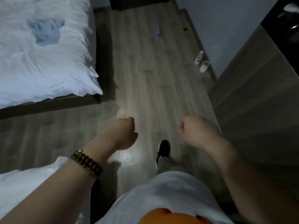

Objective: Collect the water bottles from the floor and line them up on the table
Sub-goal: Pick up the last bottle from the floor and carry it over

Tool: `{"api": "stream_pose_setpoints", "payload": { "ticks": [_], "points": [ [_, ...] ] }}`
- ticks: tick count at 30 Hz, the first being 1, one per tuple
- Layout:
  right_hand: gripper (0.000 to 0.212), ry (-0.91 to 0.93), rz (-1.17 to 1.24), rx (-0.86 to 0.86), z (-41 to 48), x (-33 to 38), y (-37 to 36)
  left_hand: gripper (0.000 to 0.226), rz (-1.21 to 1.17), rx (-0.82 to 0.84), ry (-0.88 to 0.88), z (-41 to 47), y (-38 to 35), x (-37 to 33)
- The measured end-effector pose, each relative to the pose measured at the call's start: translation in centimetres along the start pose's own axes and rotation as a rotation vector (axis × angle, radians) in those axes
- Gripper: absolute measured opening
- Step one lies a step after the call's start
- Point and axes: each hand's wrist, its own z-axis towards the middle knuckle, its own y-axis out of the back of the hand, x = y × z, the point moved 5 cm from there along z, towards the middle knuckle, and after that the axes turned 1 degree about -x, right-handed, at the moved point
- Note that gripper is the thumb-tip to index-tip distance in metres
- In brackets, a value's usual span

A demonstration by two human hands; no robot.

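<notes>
A clear water bottle with a blue label (157,31) lies on the wooden floor far ahead, in the aisle. Two more bottles rest against the right wall: one with a red and white label (199,57) and a pale one (204,66) just in front of it. My left hand (123,133), with a bead bracelet on the wrist, is curled into a loose fist with nothing in it. My right hand (195,131) is likewise closed and holds nothing. Both hang at waist height, well short of all the bottles. No table shows clearly.
A bed with white bedding (43,59) fills the left side, with a blue cloth (46,31) on it. A second white bed corner (24,183) is at lower left. A wooden cabinet (258,88) lines the right. My dark shoe (164,148) steps forward on the floor.
</notes>
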Motion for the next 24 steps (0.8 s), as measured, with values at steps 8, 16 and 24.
{"api": "stream_pose_setpoints", "payload": {
  "ticks": [8,16,24],
  "points": [
    [0.019,0.072,-0.046,-0.019,16.7,-0.7,12.3,0.029,-0.037,-0.064,0.043,14.9,15.0,-1.6],
    [0.021,0.097,-0.053,-0.066,32.2,1.0,19.7,0.027,-0.145,-0.074,0.024,29.4,24.1,0.4],
    [0.025,-0.011,-0.054,-0.107,49.5,3.6,29.2,0.028,-0.151,-0.024,-0.018,46.9,36.2,4.2]
  ]
}}
